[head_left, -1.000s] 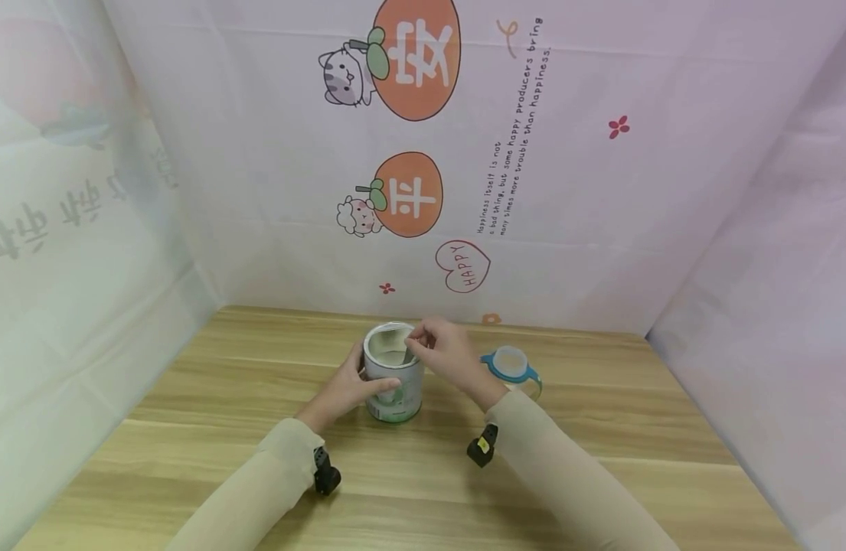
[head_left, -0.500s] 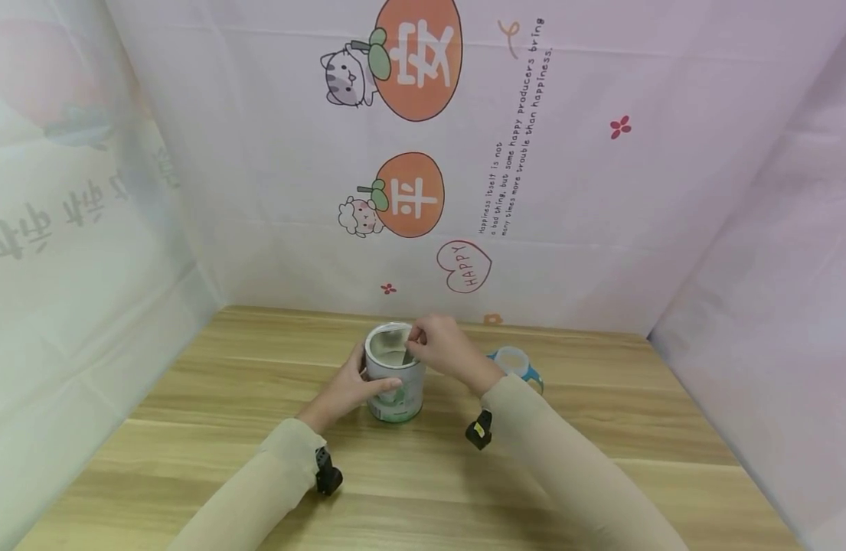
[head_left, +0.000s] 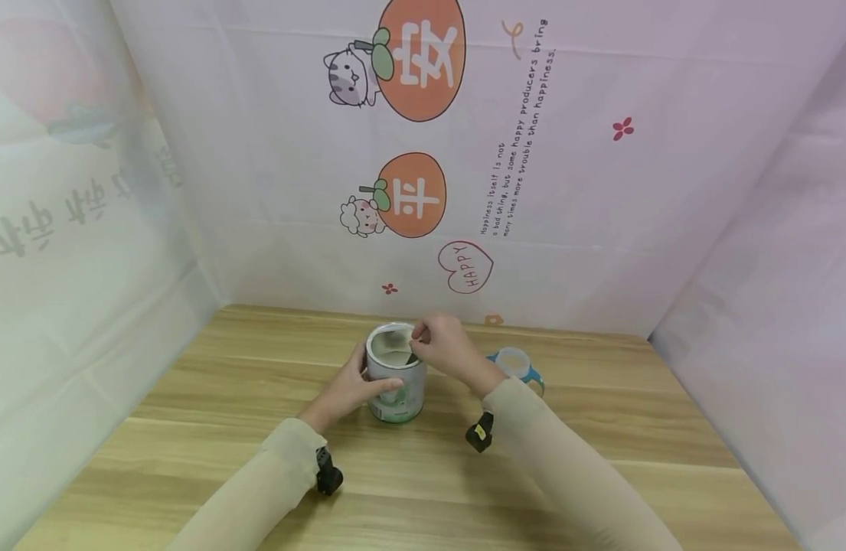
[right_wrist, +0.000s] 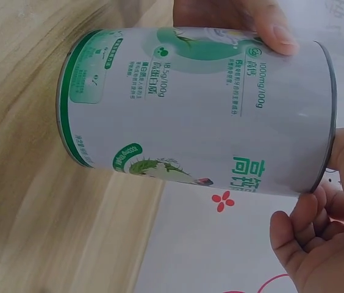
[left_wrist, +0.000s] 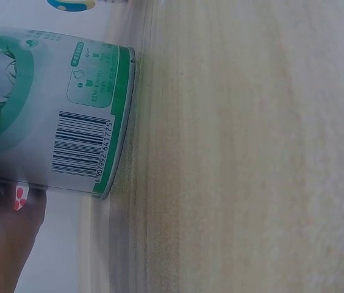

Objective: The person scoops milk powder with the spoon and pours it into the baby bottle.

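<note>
A white and green milk powder tin (head_left: 397, 394) stands upright on the wooden table, its top uncovered and pale contents visible inside. My left hand (head_left: 350, 389) grips its left side, with the thumb across the front. Over the tin's right rim, my right hand (head_left: 446, 350) pinches a thin dark handle (head_left: 413, 357) that reaches down into the tin. Its lower end is hidden. In the right wrist view, curled fingers of the right hand (right_wrist: 318, 235) lie at the tin's rim. The barcode side of the tin (left_wrist: 74, 122) fills the left wrist view's upper left.
Behind my right wrist stands a clear cup-like container (head_left: 514, 360) with a blue collar, partly covered by the forearm. Printed cloth (head_left: 567, 229) hangs behind the table and along both sides. The wooden table (head_left: 395, 497) extends in front of the tin.
My right hand and forearm have shifted slightly, covering more of the blue-collared container than a second ago. The left hand keeps its grip on the tin, which stays in place.
</note>
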The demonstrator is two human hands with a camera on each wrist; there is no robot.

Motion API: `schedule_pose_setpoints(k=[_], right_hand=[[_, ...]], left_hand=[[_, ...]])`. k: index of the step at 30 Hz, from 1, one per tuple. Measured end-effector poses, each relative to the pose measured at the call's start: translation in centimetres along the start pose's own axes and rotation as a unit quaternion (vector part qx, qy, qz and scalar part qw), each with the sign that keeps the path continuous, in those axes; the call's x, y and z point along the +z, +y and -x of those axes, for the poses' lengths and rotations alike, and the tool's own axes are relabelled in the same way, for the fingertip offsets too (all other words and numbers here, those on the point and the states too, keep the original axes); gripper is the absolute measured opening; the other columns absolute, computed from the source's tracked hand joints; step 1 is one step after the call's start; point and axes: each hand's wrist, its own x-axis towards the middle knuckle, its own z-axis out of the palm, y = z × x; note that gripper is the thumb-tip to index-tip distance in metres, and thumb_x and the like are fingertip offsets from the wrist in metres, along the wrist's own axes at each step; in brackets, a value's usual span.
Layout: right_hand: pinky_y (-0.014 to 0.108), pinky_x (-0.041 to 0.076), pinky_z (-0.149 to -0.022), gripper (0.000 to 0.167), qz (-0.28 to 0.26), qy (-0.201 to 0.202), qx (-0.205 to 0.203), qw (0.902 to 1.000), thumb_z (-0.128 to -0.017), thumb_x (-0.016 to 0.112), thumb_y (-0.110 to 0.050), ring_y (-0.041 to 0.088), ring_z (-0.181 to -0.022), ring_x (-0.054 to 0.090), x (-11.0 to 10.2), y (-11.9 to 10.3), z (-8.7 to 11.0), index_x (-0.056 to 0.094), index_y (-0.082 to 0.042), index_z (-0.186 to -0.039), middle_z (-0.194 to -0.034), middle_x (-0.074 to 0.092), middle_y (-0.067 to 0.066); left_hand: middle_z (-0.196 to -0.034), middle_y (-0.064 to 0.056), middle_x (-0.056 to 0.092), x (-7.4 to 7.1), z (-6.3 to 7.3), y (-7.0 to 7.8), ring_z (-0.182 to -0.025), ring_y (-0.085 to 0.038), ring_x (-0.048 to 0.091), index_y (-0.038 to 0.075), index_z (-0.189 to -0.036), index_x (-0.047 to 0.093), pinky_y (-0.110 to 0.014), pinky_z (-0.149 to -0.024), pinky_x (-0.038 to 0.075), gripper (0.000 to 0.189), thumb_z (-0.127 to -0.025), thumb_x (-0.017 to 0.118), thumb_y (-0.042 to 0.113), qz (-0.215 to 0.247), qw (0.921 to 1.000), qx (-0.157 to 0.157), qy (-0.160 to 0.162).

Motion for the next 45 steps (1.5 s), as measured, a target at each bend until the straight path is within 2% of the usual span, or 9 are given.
schedule_pose_setpoints(k=[7, 15, 28, 37, 45], right_hand=[[0.028, 0.051, -0.065, 0.009, -0.027, 0.014, -0.005, 0.9995, -0.091, 0.07, -0.01, 0.016, -0.076, 0.056, 0.1, 0.6, 0.4, 0.068, -0.005, -0.098, -0.085, 0.06, 0.002], [0.029, 0.054, -0.071, 0.011, -0.034, 0.035, -0.041, 0.998, -0.094, 0.068, -0.012, 0.015, -0.079, 0.06, -0.6, 0.9, 1.1, 0.068, -0.003, -0.101, -0.088, 0.064, 0.002], [0.029, 0.054, -0.069, 0.011, -0.067, 0.049, -0.022, 0.9963, -0.097, 0.068, -0.014, 0.013, -0.078, 0.059, -1.7, 1.9, 2.9, 0.068, -0.006, -0.104, -0.088, 0.064, -0.002], [0.028, 0.053, -0.069, 0.01, -0.047, 0.076, -0.04, 0.9951, -0.095, 0.069, -0.012, 0.011, -0.078, 0.059, -3.0, 2.9, 4.6, 0.069, -0.005, -0.102, -0.088, 0.065, -0.003], [0.028, 0.051, -0.065, 0.008, -0.048, 0.1, -0.046, 0.9928, -0.094, 0.07, -0.009, 0.013, -0.074, 0.056, -4.0, 4.1, 6.5, 0.068, -0.006, -0.101, -0.086, 0.062, -0.002]], left_hand=[[-0.155, -0.003, 0.034, 0.0, 0.2, -0.1, -0.146, -0.031, 0.028, 0.029, -0.157, 0.017, -0.057, -0.113, 0.029, 0.095, -0.087, 0.081, 0.034, 0.005, 1.0, -0.008, -0.002], [-0.157, -0.005, 0.031, -0.1, 0.1, -0.1, -0.147, -0.032, 0.025, 0.028, -0.159, 0.014, -0.058, -0.114, 0.027, 0.098, -0.087, 0.081, 0.033, 0.001, 1.0, -0.005, 0.001], [-0.155, -0.002, 0.034, -0.2, 0.1, -0.1, -0.146, -0.032, 0.026, 0.031, -0.158, 0.017, -0.059, -0.113, 0.027, 0.098, -0.085, 0.083, 0.035, 0.005, 1.0, -0.001, -0.001], [-0.156, -0.005, 0.033, -0.1, 0.1, -0.2, -0.147, -0.035, 0.025, 0.03, -0.158, 0.016, -0.058, -0.114, 0.027, 0.101, -0.084, 0.083, 0.038, -0.007, 0.9999, -0.006, 0.004], [-0.155, -0.004, 0.034, -0.1, 0.2, -0.3, -0.146, -0.034, 0.027, 0.032, -0.158, 0.016, -0.058, -0.114, 0.027, 0.097, -0.086, 0.082, 0.034, -0.007, 0.9999, 0.008, 0.0]])
